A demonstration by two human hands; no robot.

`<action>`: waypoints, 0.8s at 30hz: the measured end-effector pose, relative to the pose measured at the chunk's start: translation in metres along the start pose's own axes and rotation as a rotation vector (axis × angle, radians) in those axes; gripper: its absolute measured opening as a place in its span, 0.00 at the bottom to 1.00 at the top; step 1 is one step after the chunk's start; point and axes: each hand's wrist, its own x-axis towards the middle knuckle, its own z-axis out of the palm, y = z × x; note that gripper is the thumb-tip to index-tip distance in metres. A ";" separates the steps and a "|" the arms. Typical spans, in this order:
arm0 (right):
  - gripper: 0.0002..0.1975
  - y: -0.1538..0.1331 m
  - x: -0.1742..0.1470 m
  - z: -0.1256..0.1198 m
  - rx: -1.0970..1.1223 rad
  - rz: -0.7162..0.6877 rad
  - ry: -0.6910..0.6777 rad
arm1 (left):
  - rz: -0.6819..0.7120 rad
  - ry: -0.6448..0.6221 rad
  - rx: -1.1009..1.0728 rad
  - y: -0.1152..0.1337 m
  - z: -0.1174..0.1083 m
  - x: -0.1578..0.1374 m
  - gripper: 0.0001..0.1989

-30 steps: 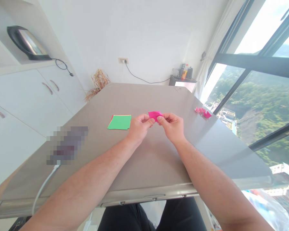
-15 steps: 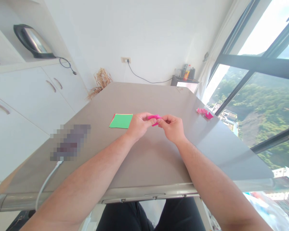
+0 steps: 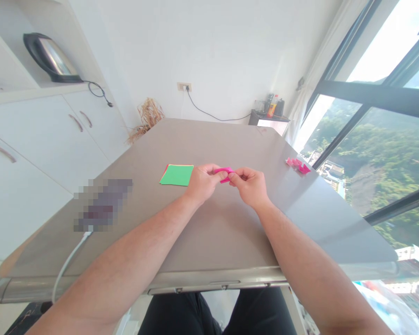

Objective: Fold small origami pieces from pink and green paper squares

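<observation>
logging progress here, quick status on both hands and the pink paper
Left hand and right hand both pinching pink paper. Paper looks folded, partly covered. Green-topped stack partly hidden by left hand.

Magenta paper [image 3: 226, 170]; plain green sheet [image 3: 176, 175]; small scraps [image 3: 296, 163], seemingly pink.

The left hand [image 3: 204, 181] and the right hand [image 3: 249, 182] are bare, and so are the wrists. The left forearm [image 3: 136, 256] and the right forearm [image 3: 303, 253] are uncovered as far as they show, each slim at the wrist and broader toward the elbow. Black trousers [image 3: 176, 314] cover both thighs, the cloth dark and plain, with a few soft creases on the inner side of the left leg.
</observation>
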 end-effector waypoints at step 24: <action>0.11 0.000 0.000 0.000 -0.018 -0.009 -0.018 | 0.094 0.068 0.008 -0.004 0.001 0.000 0.06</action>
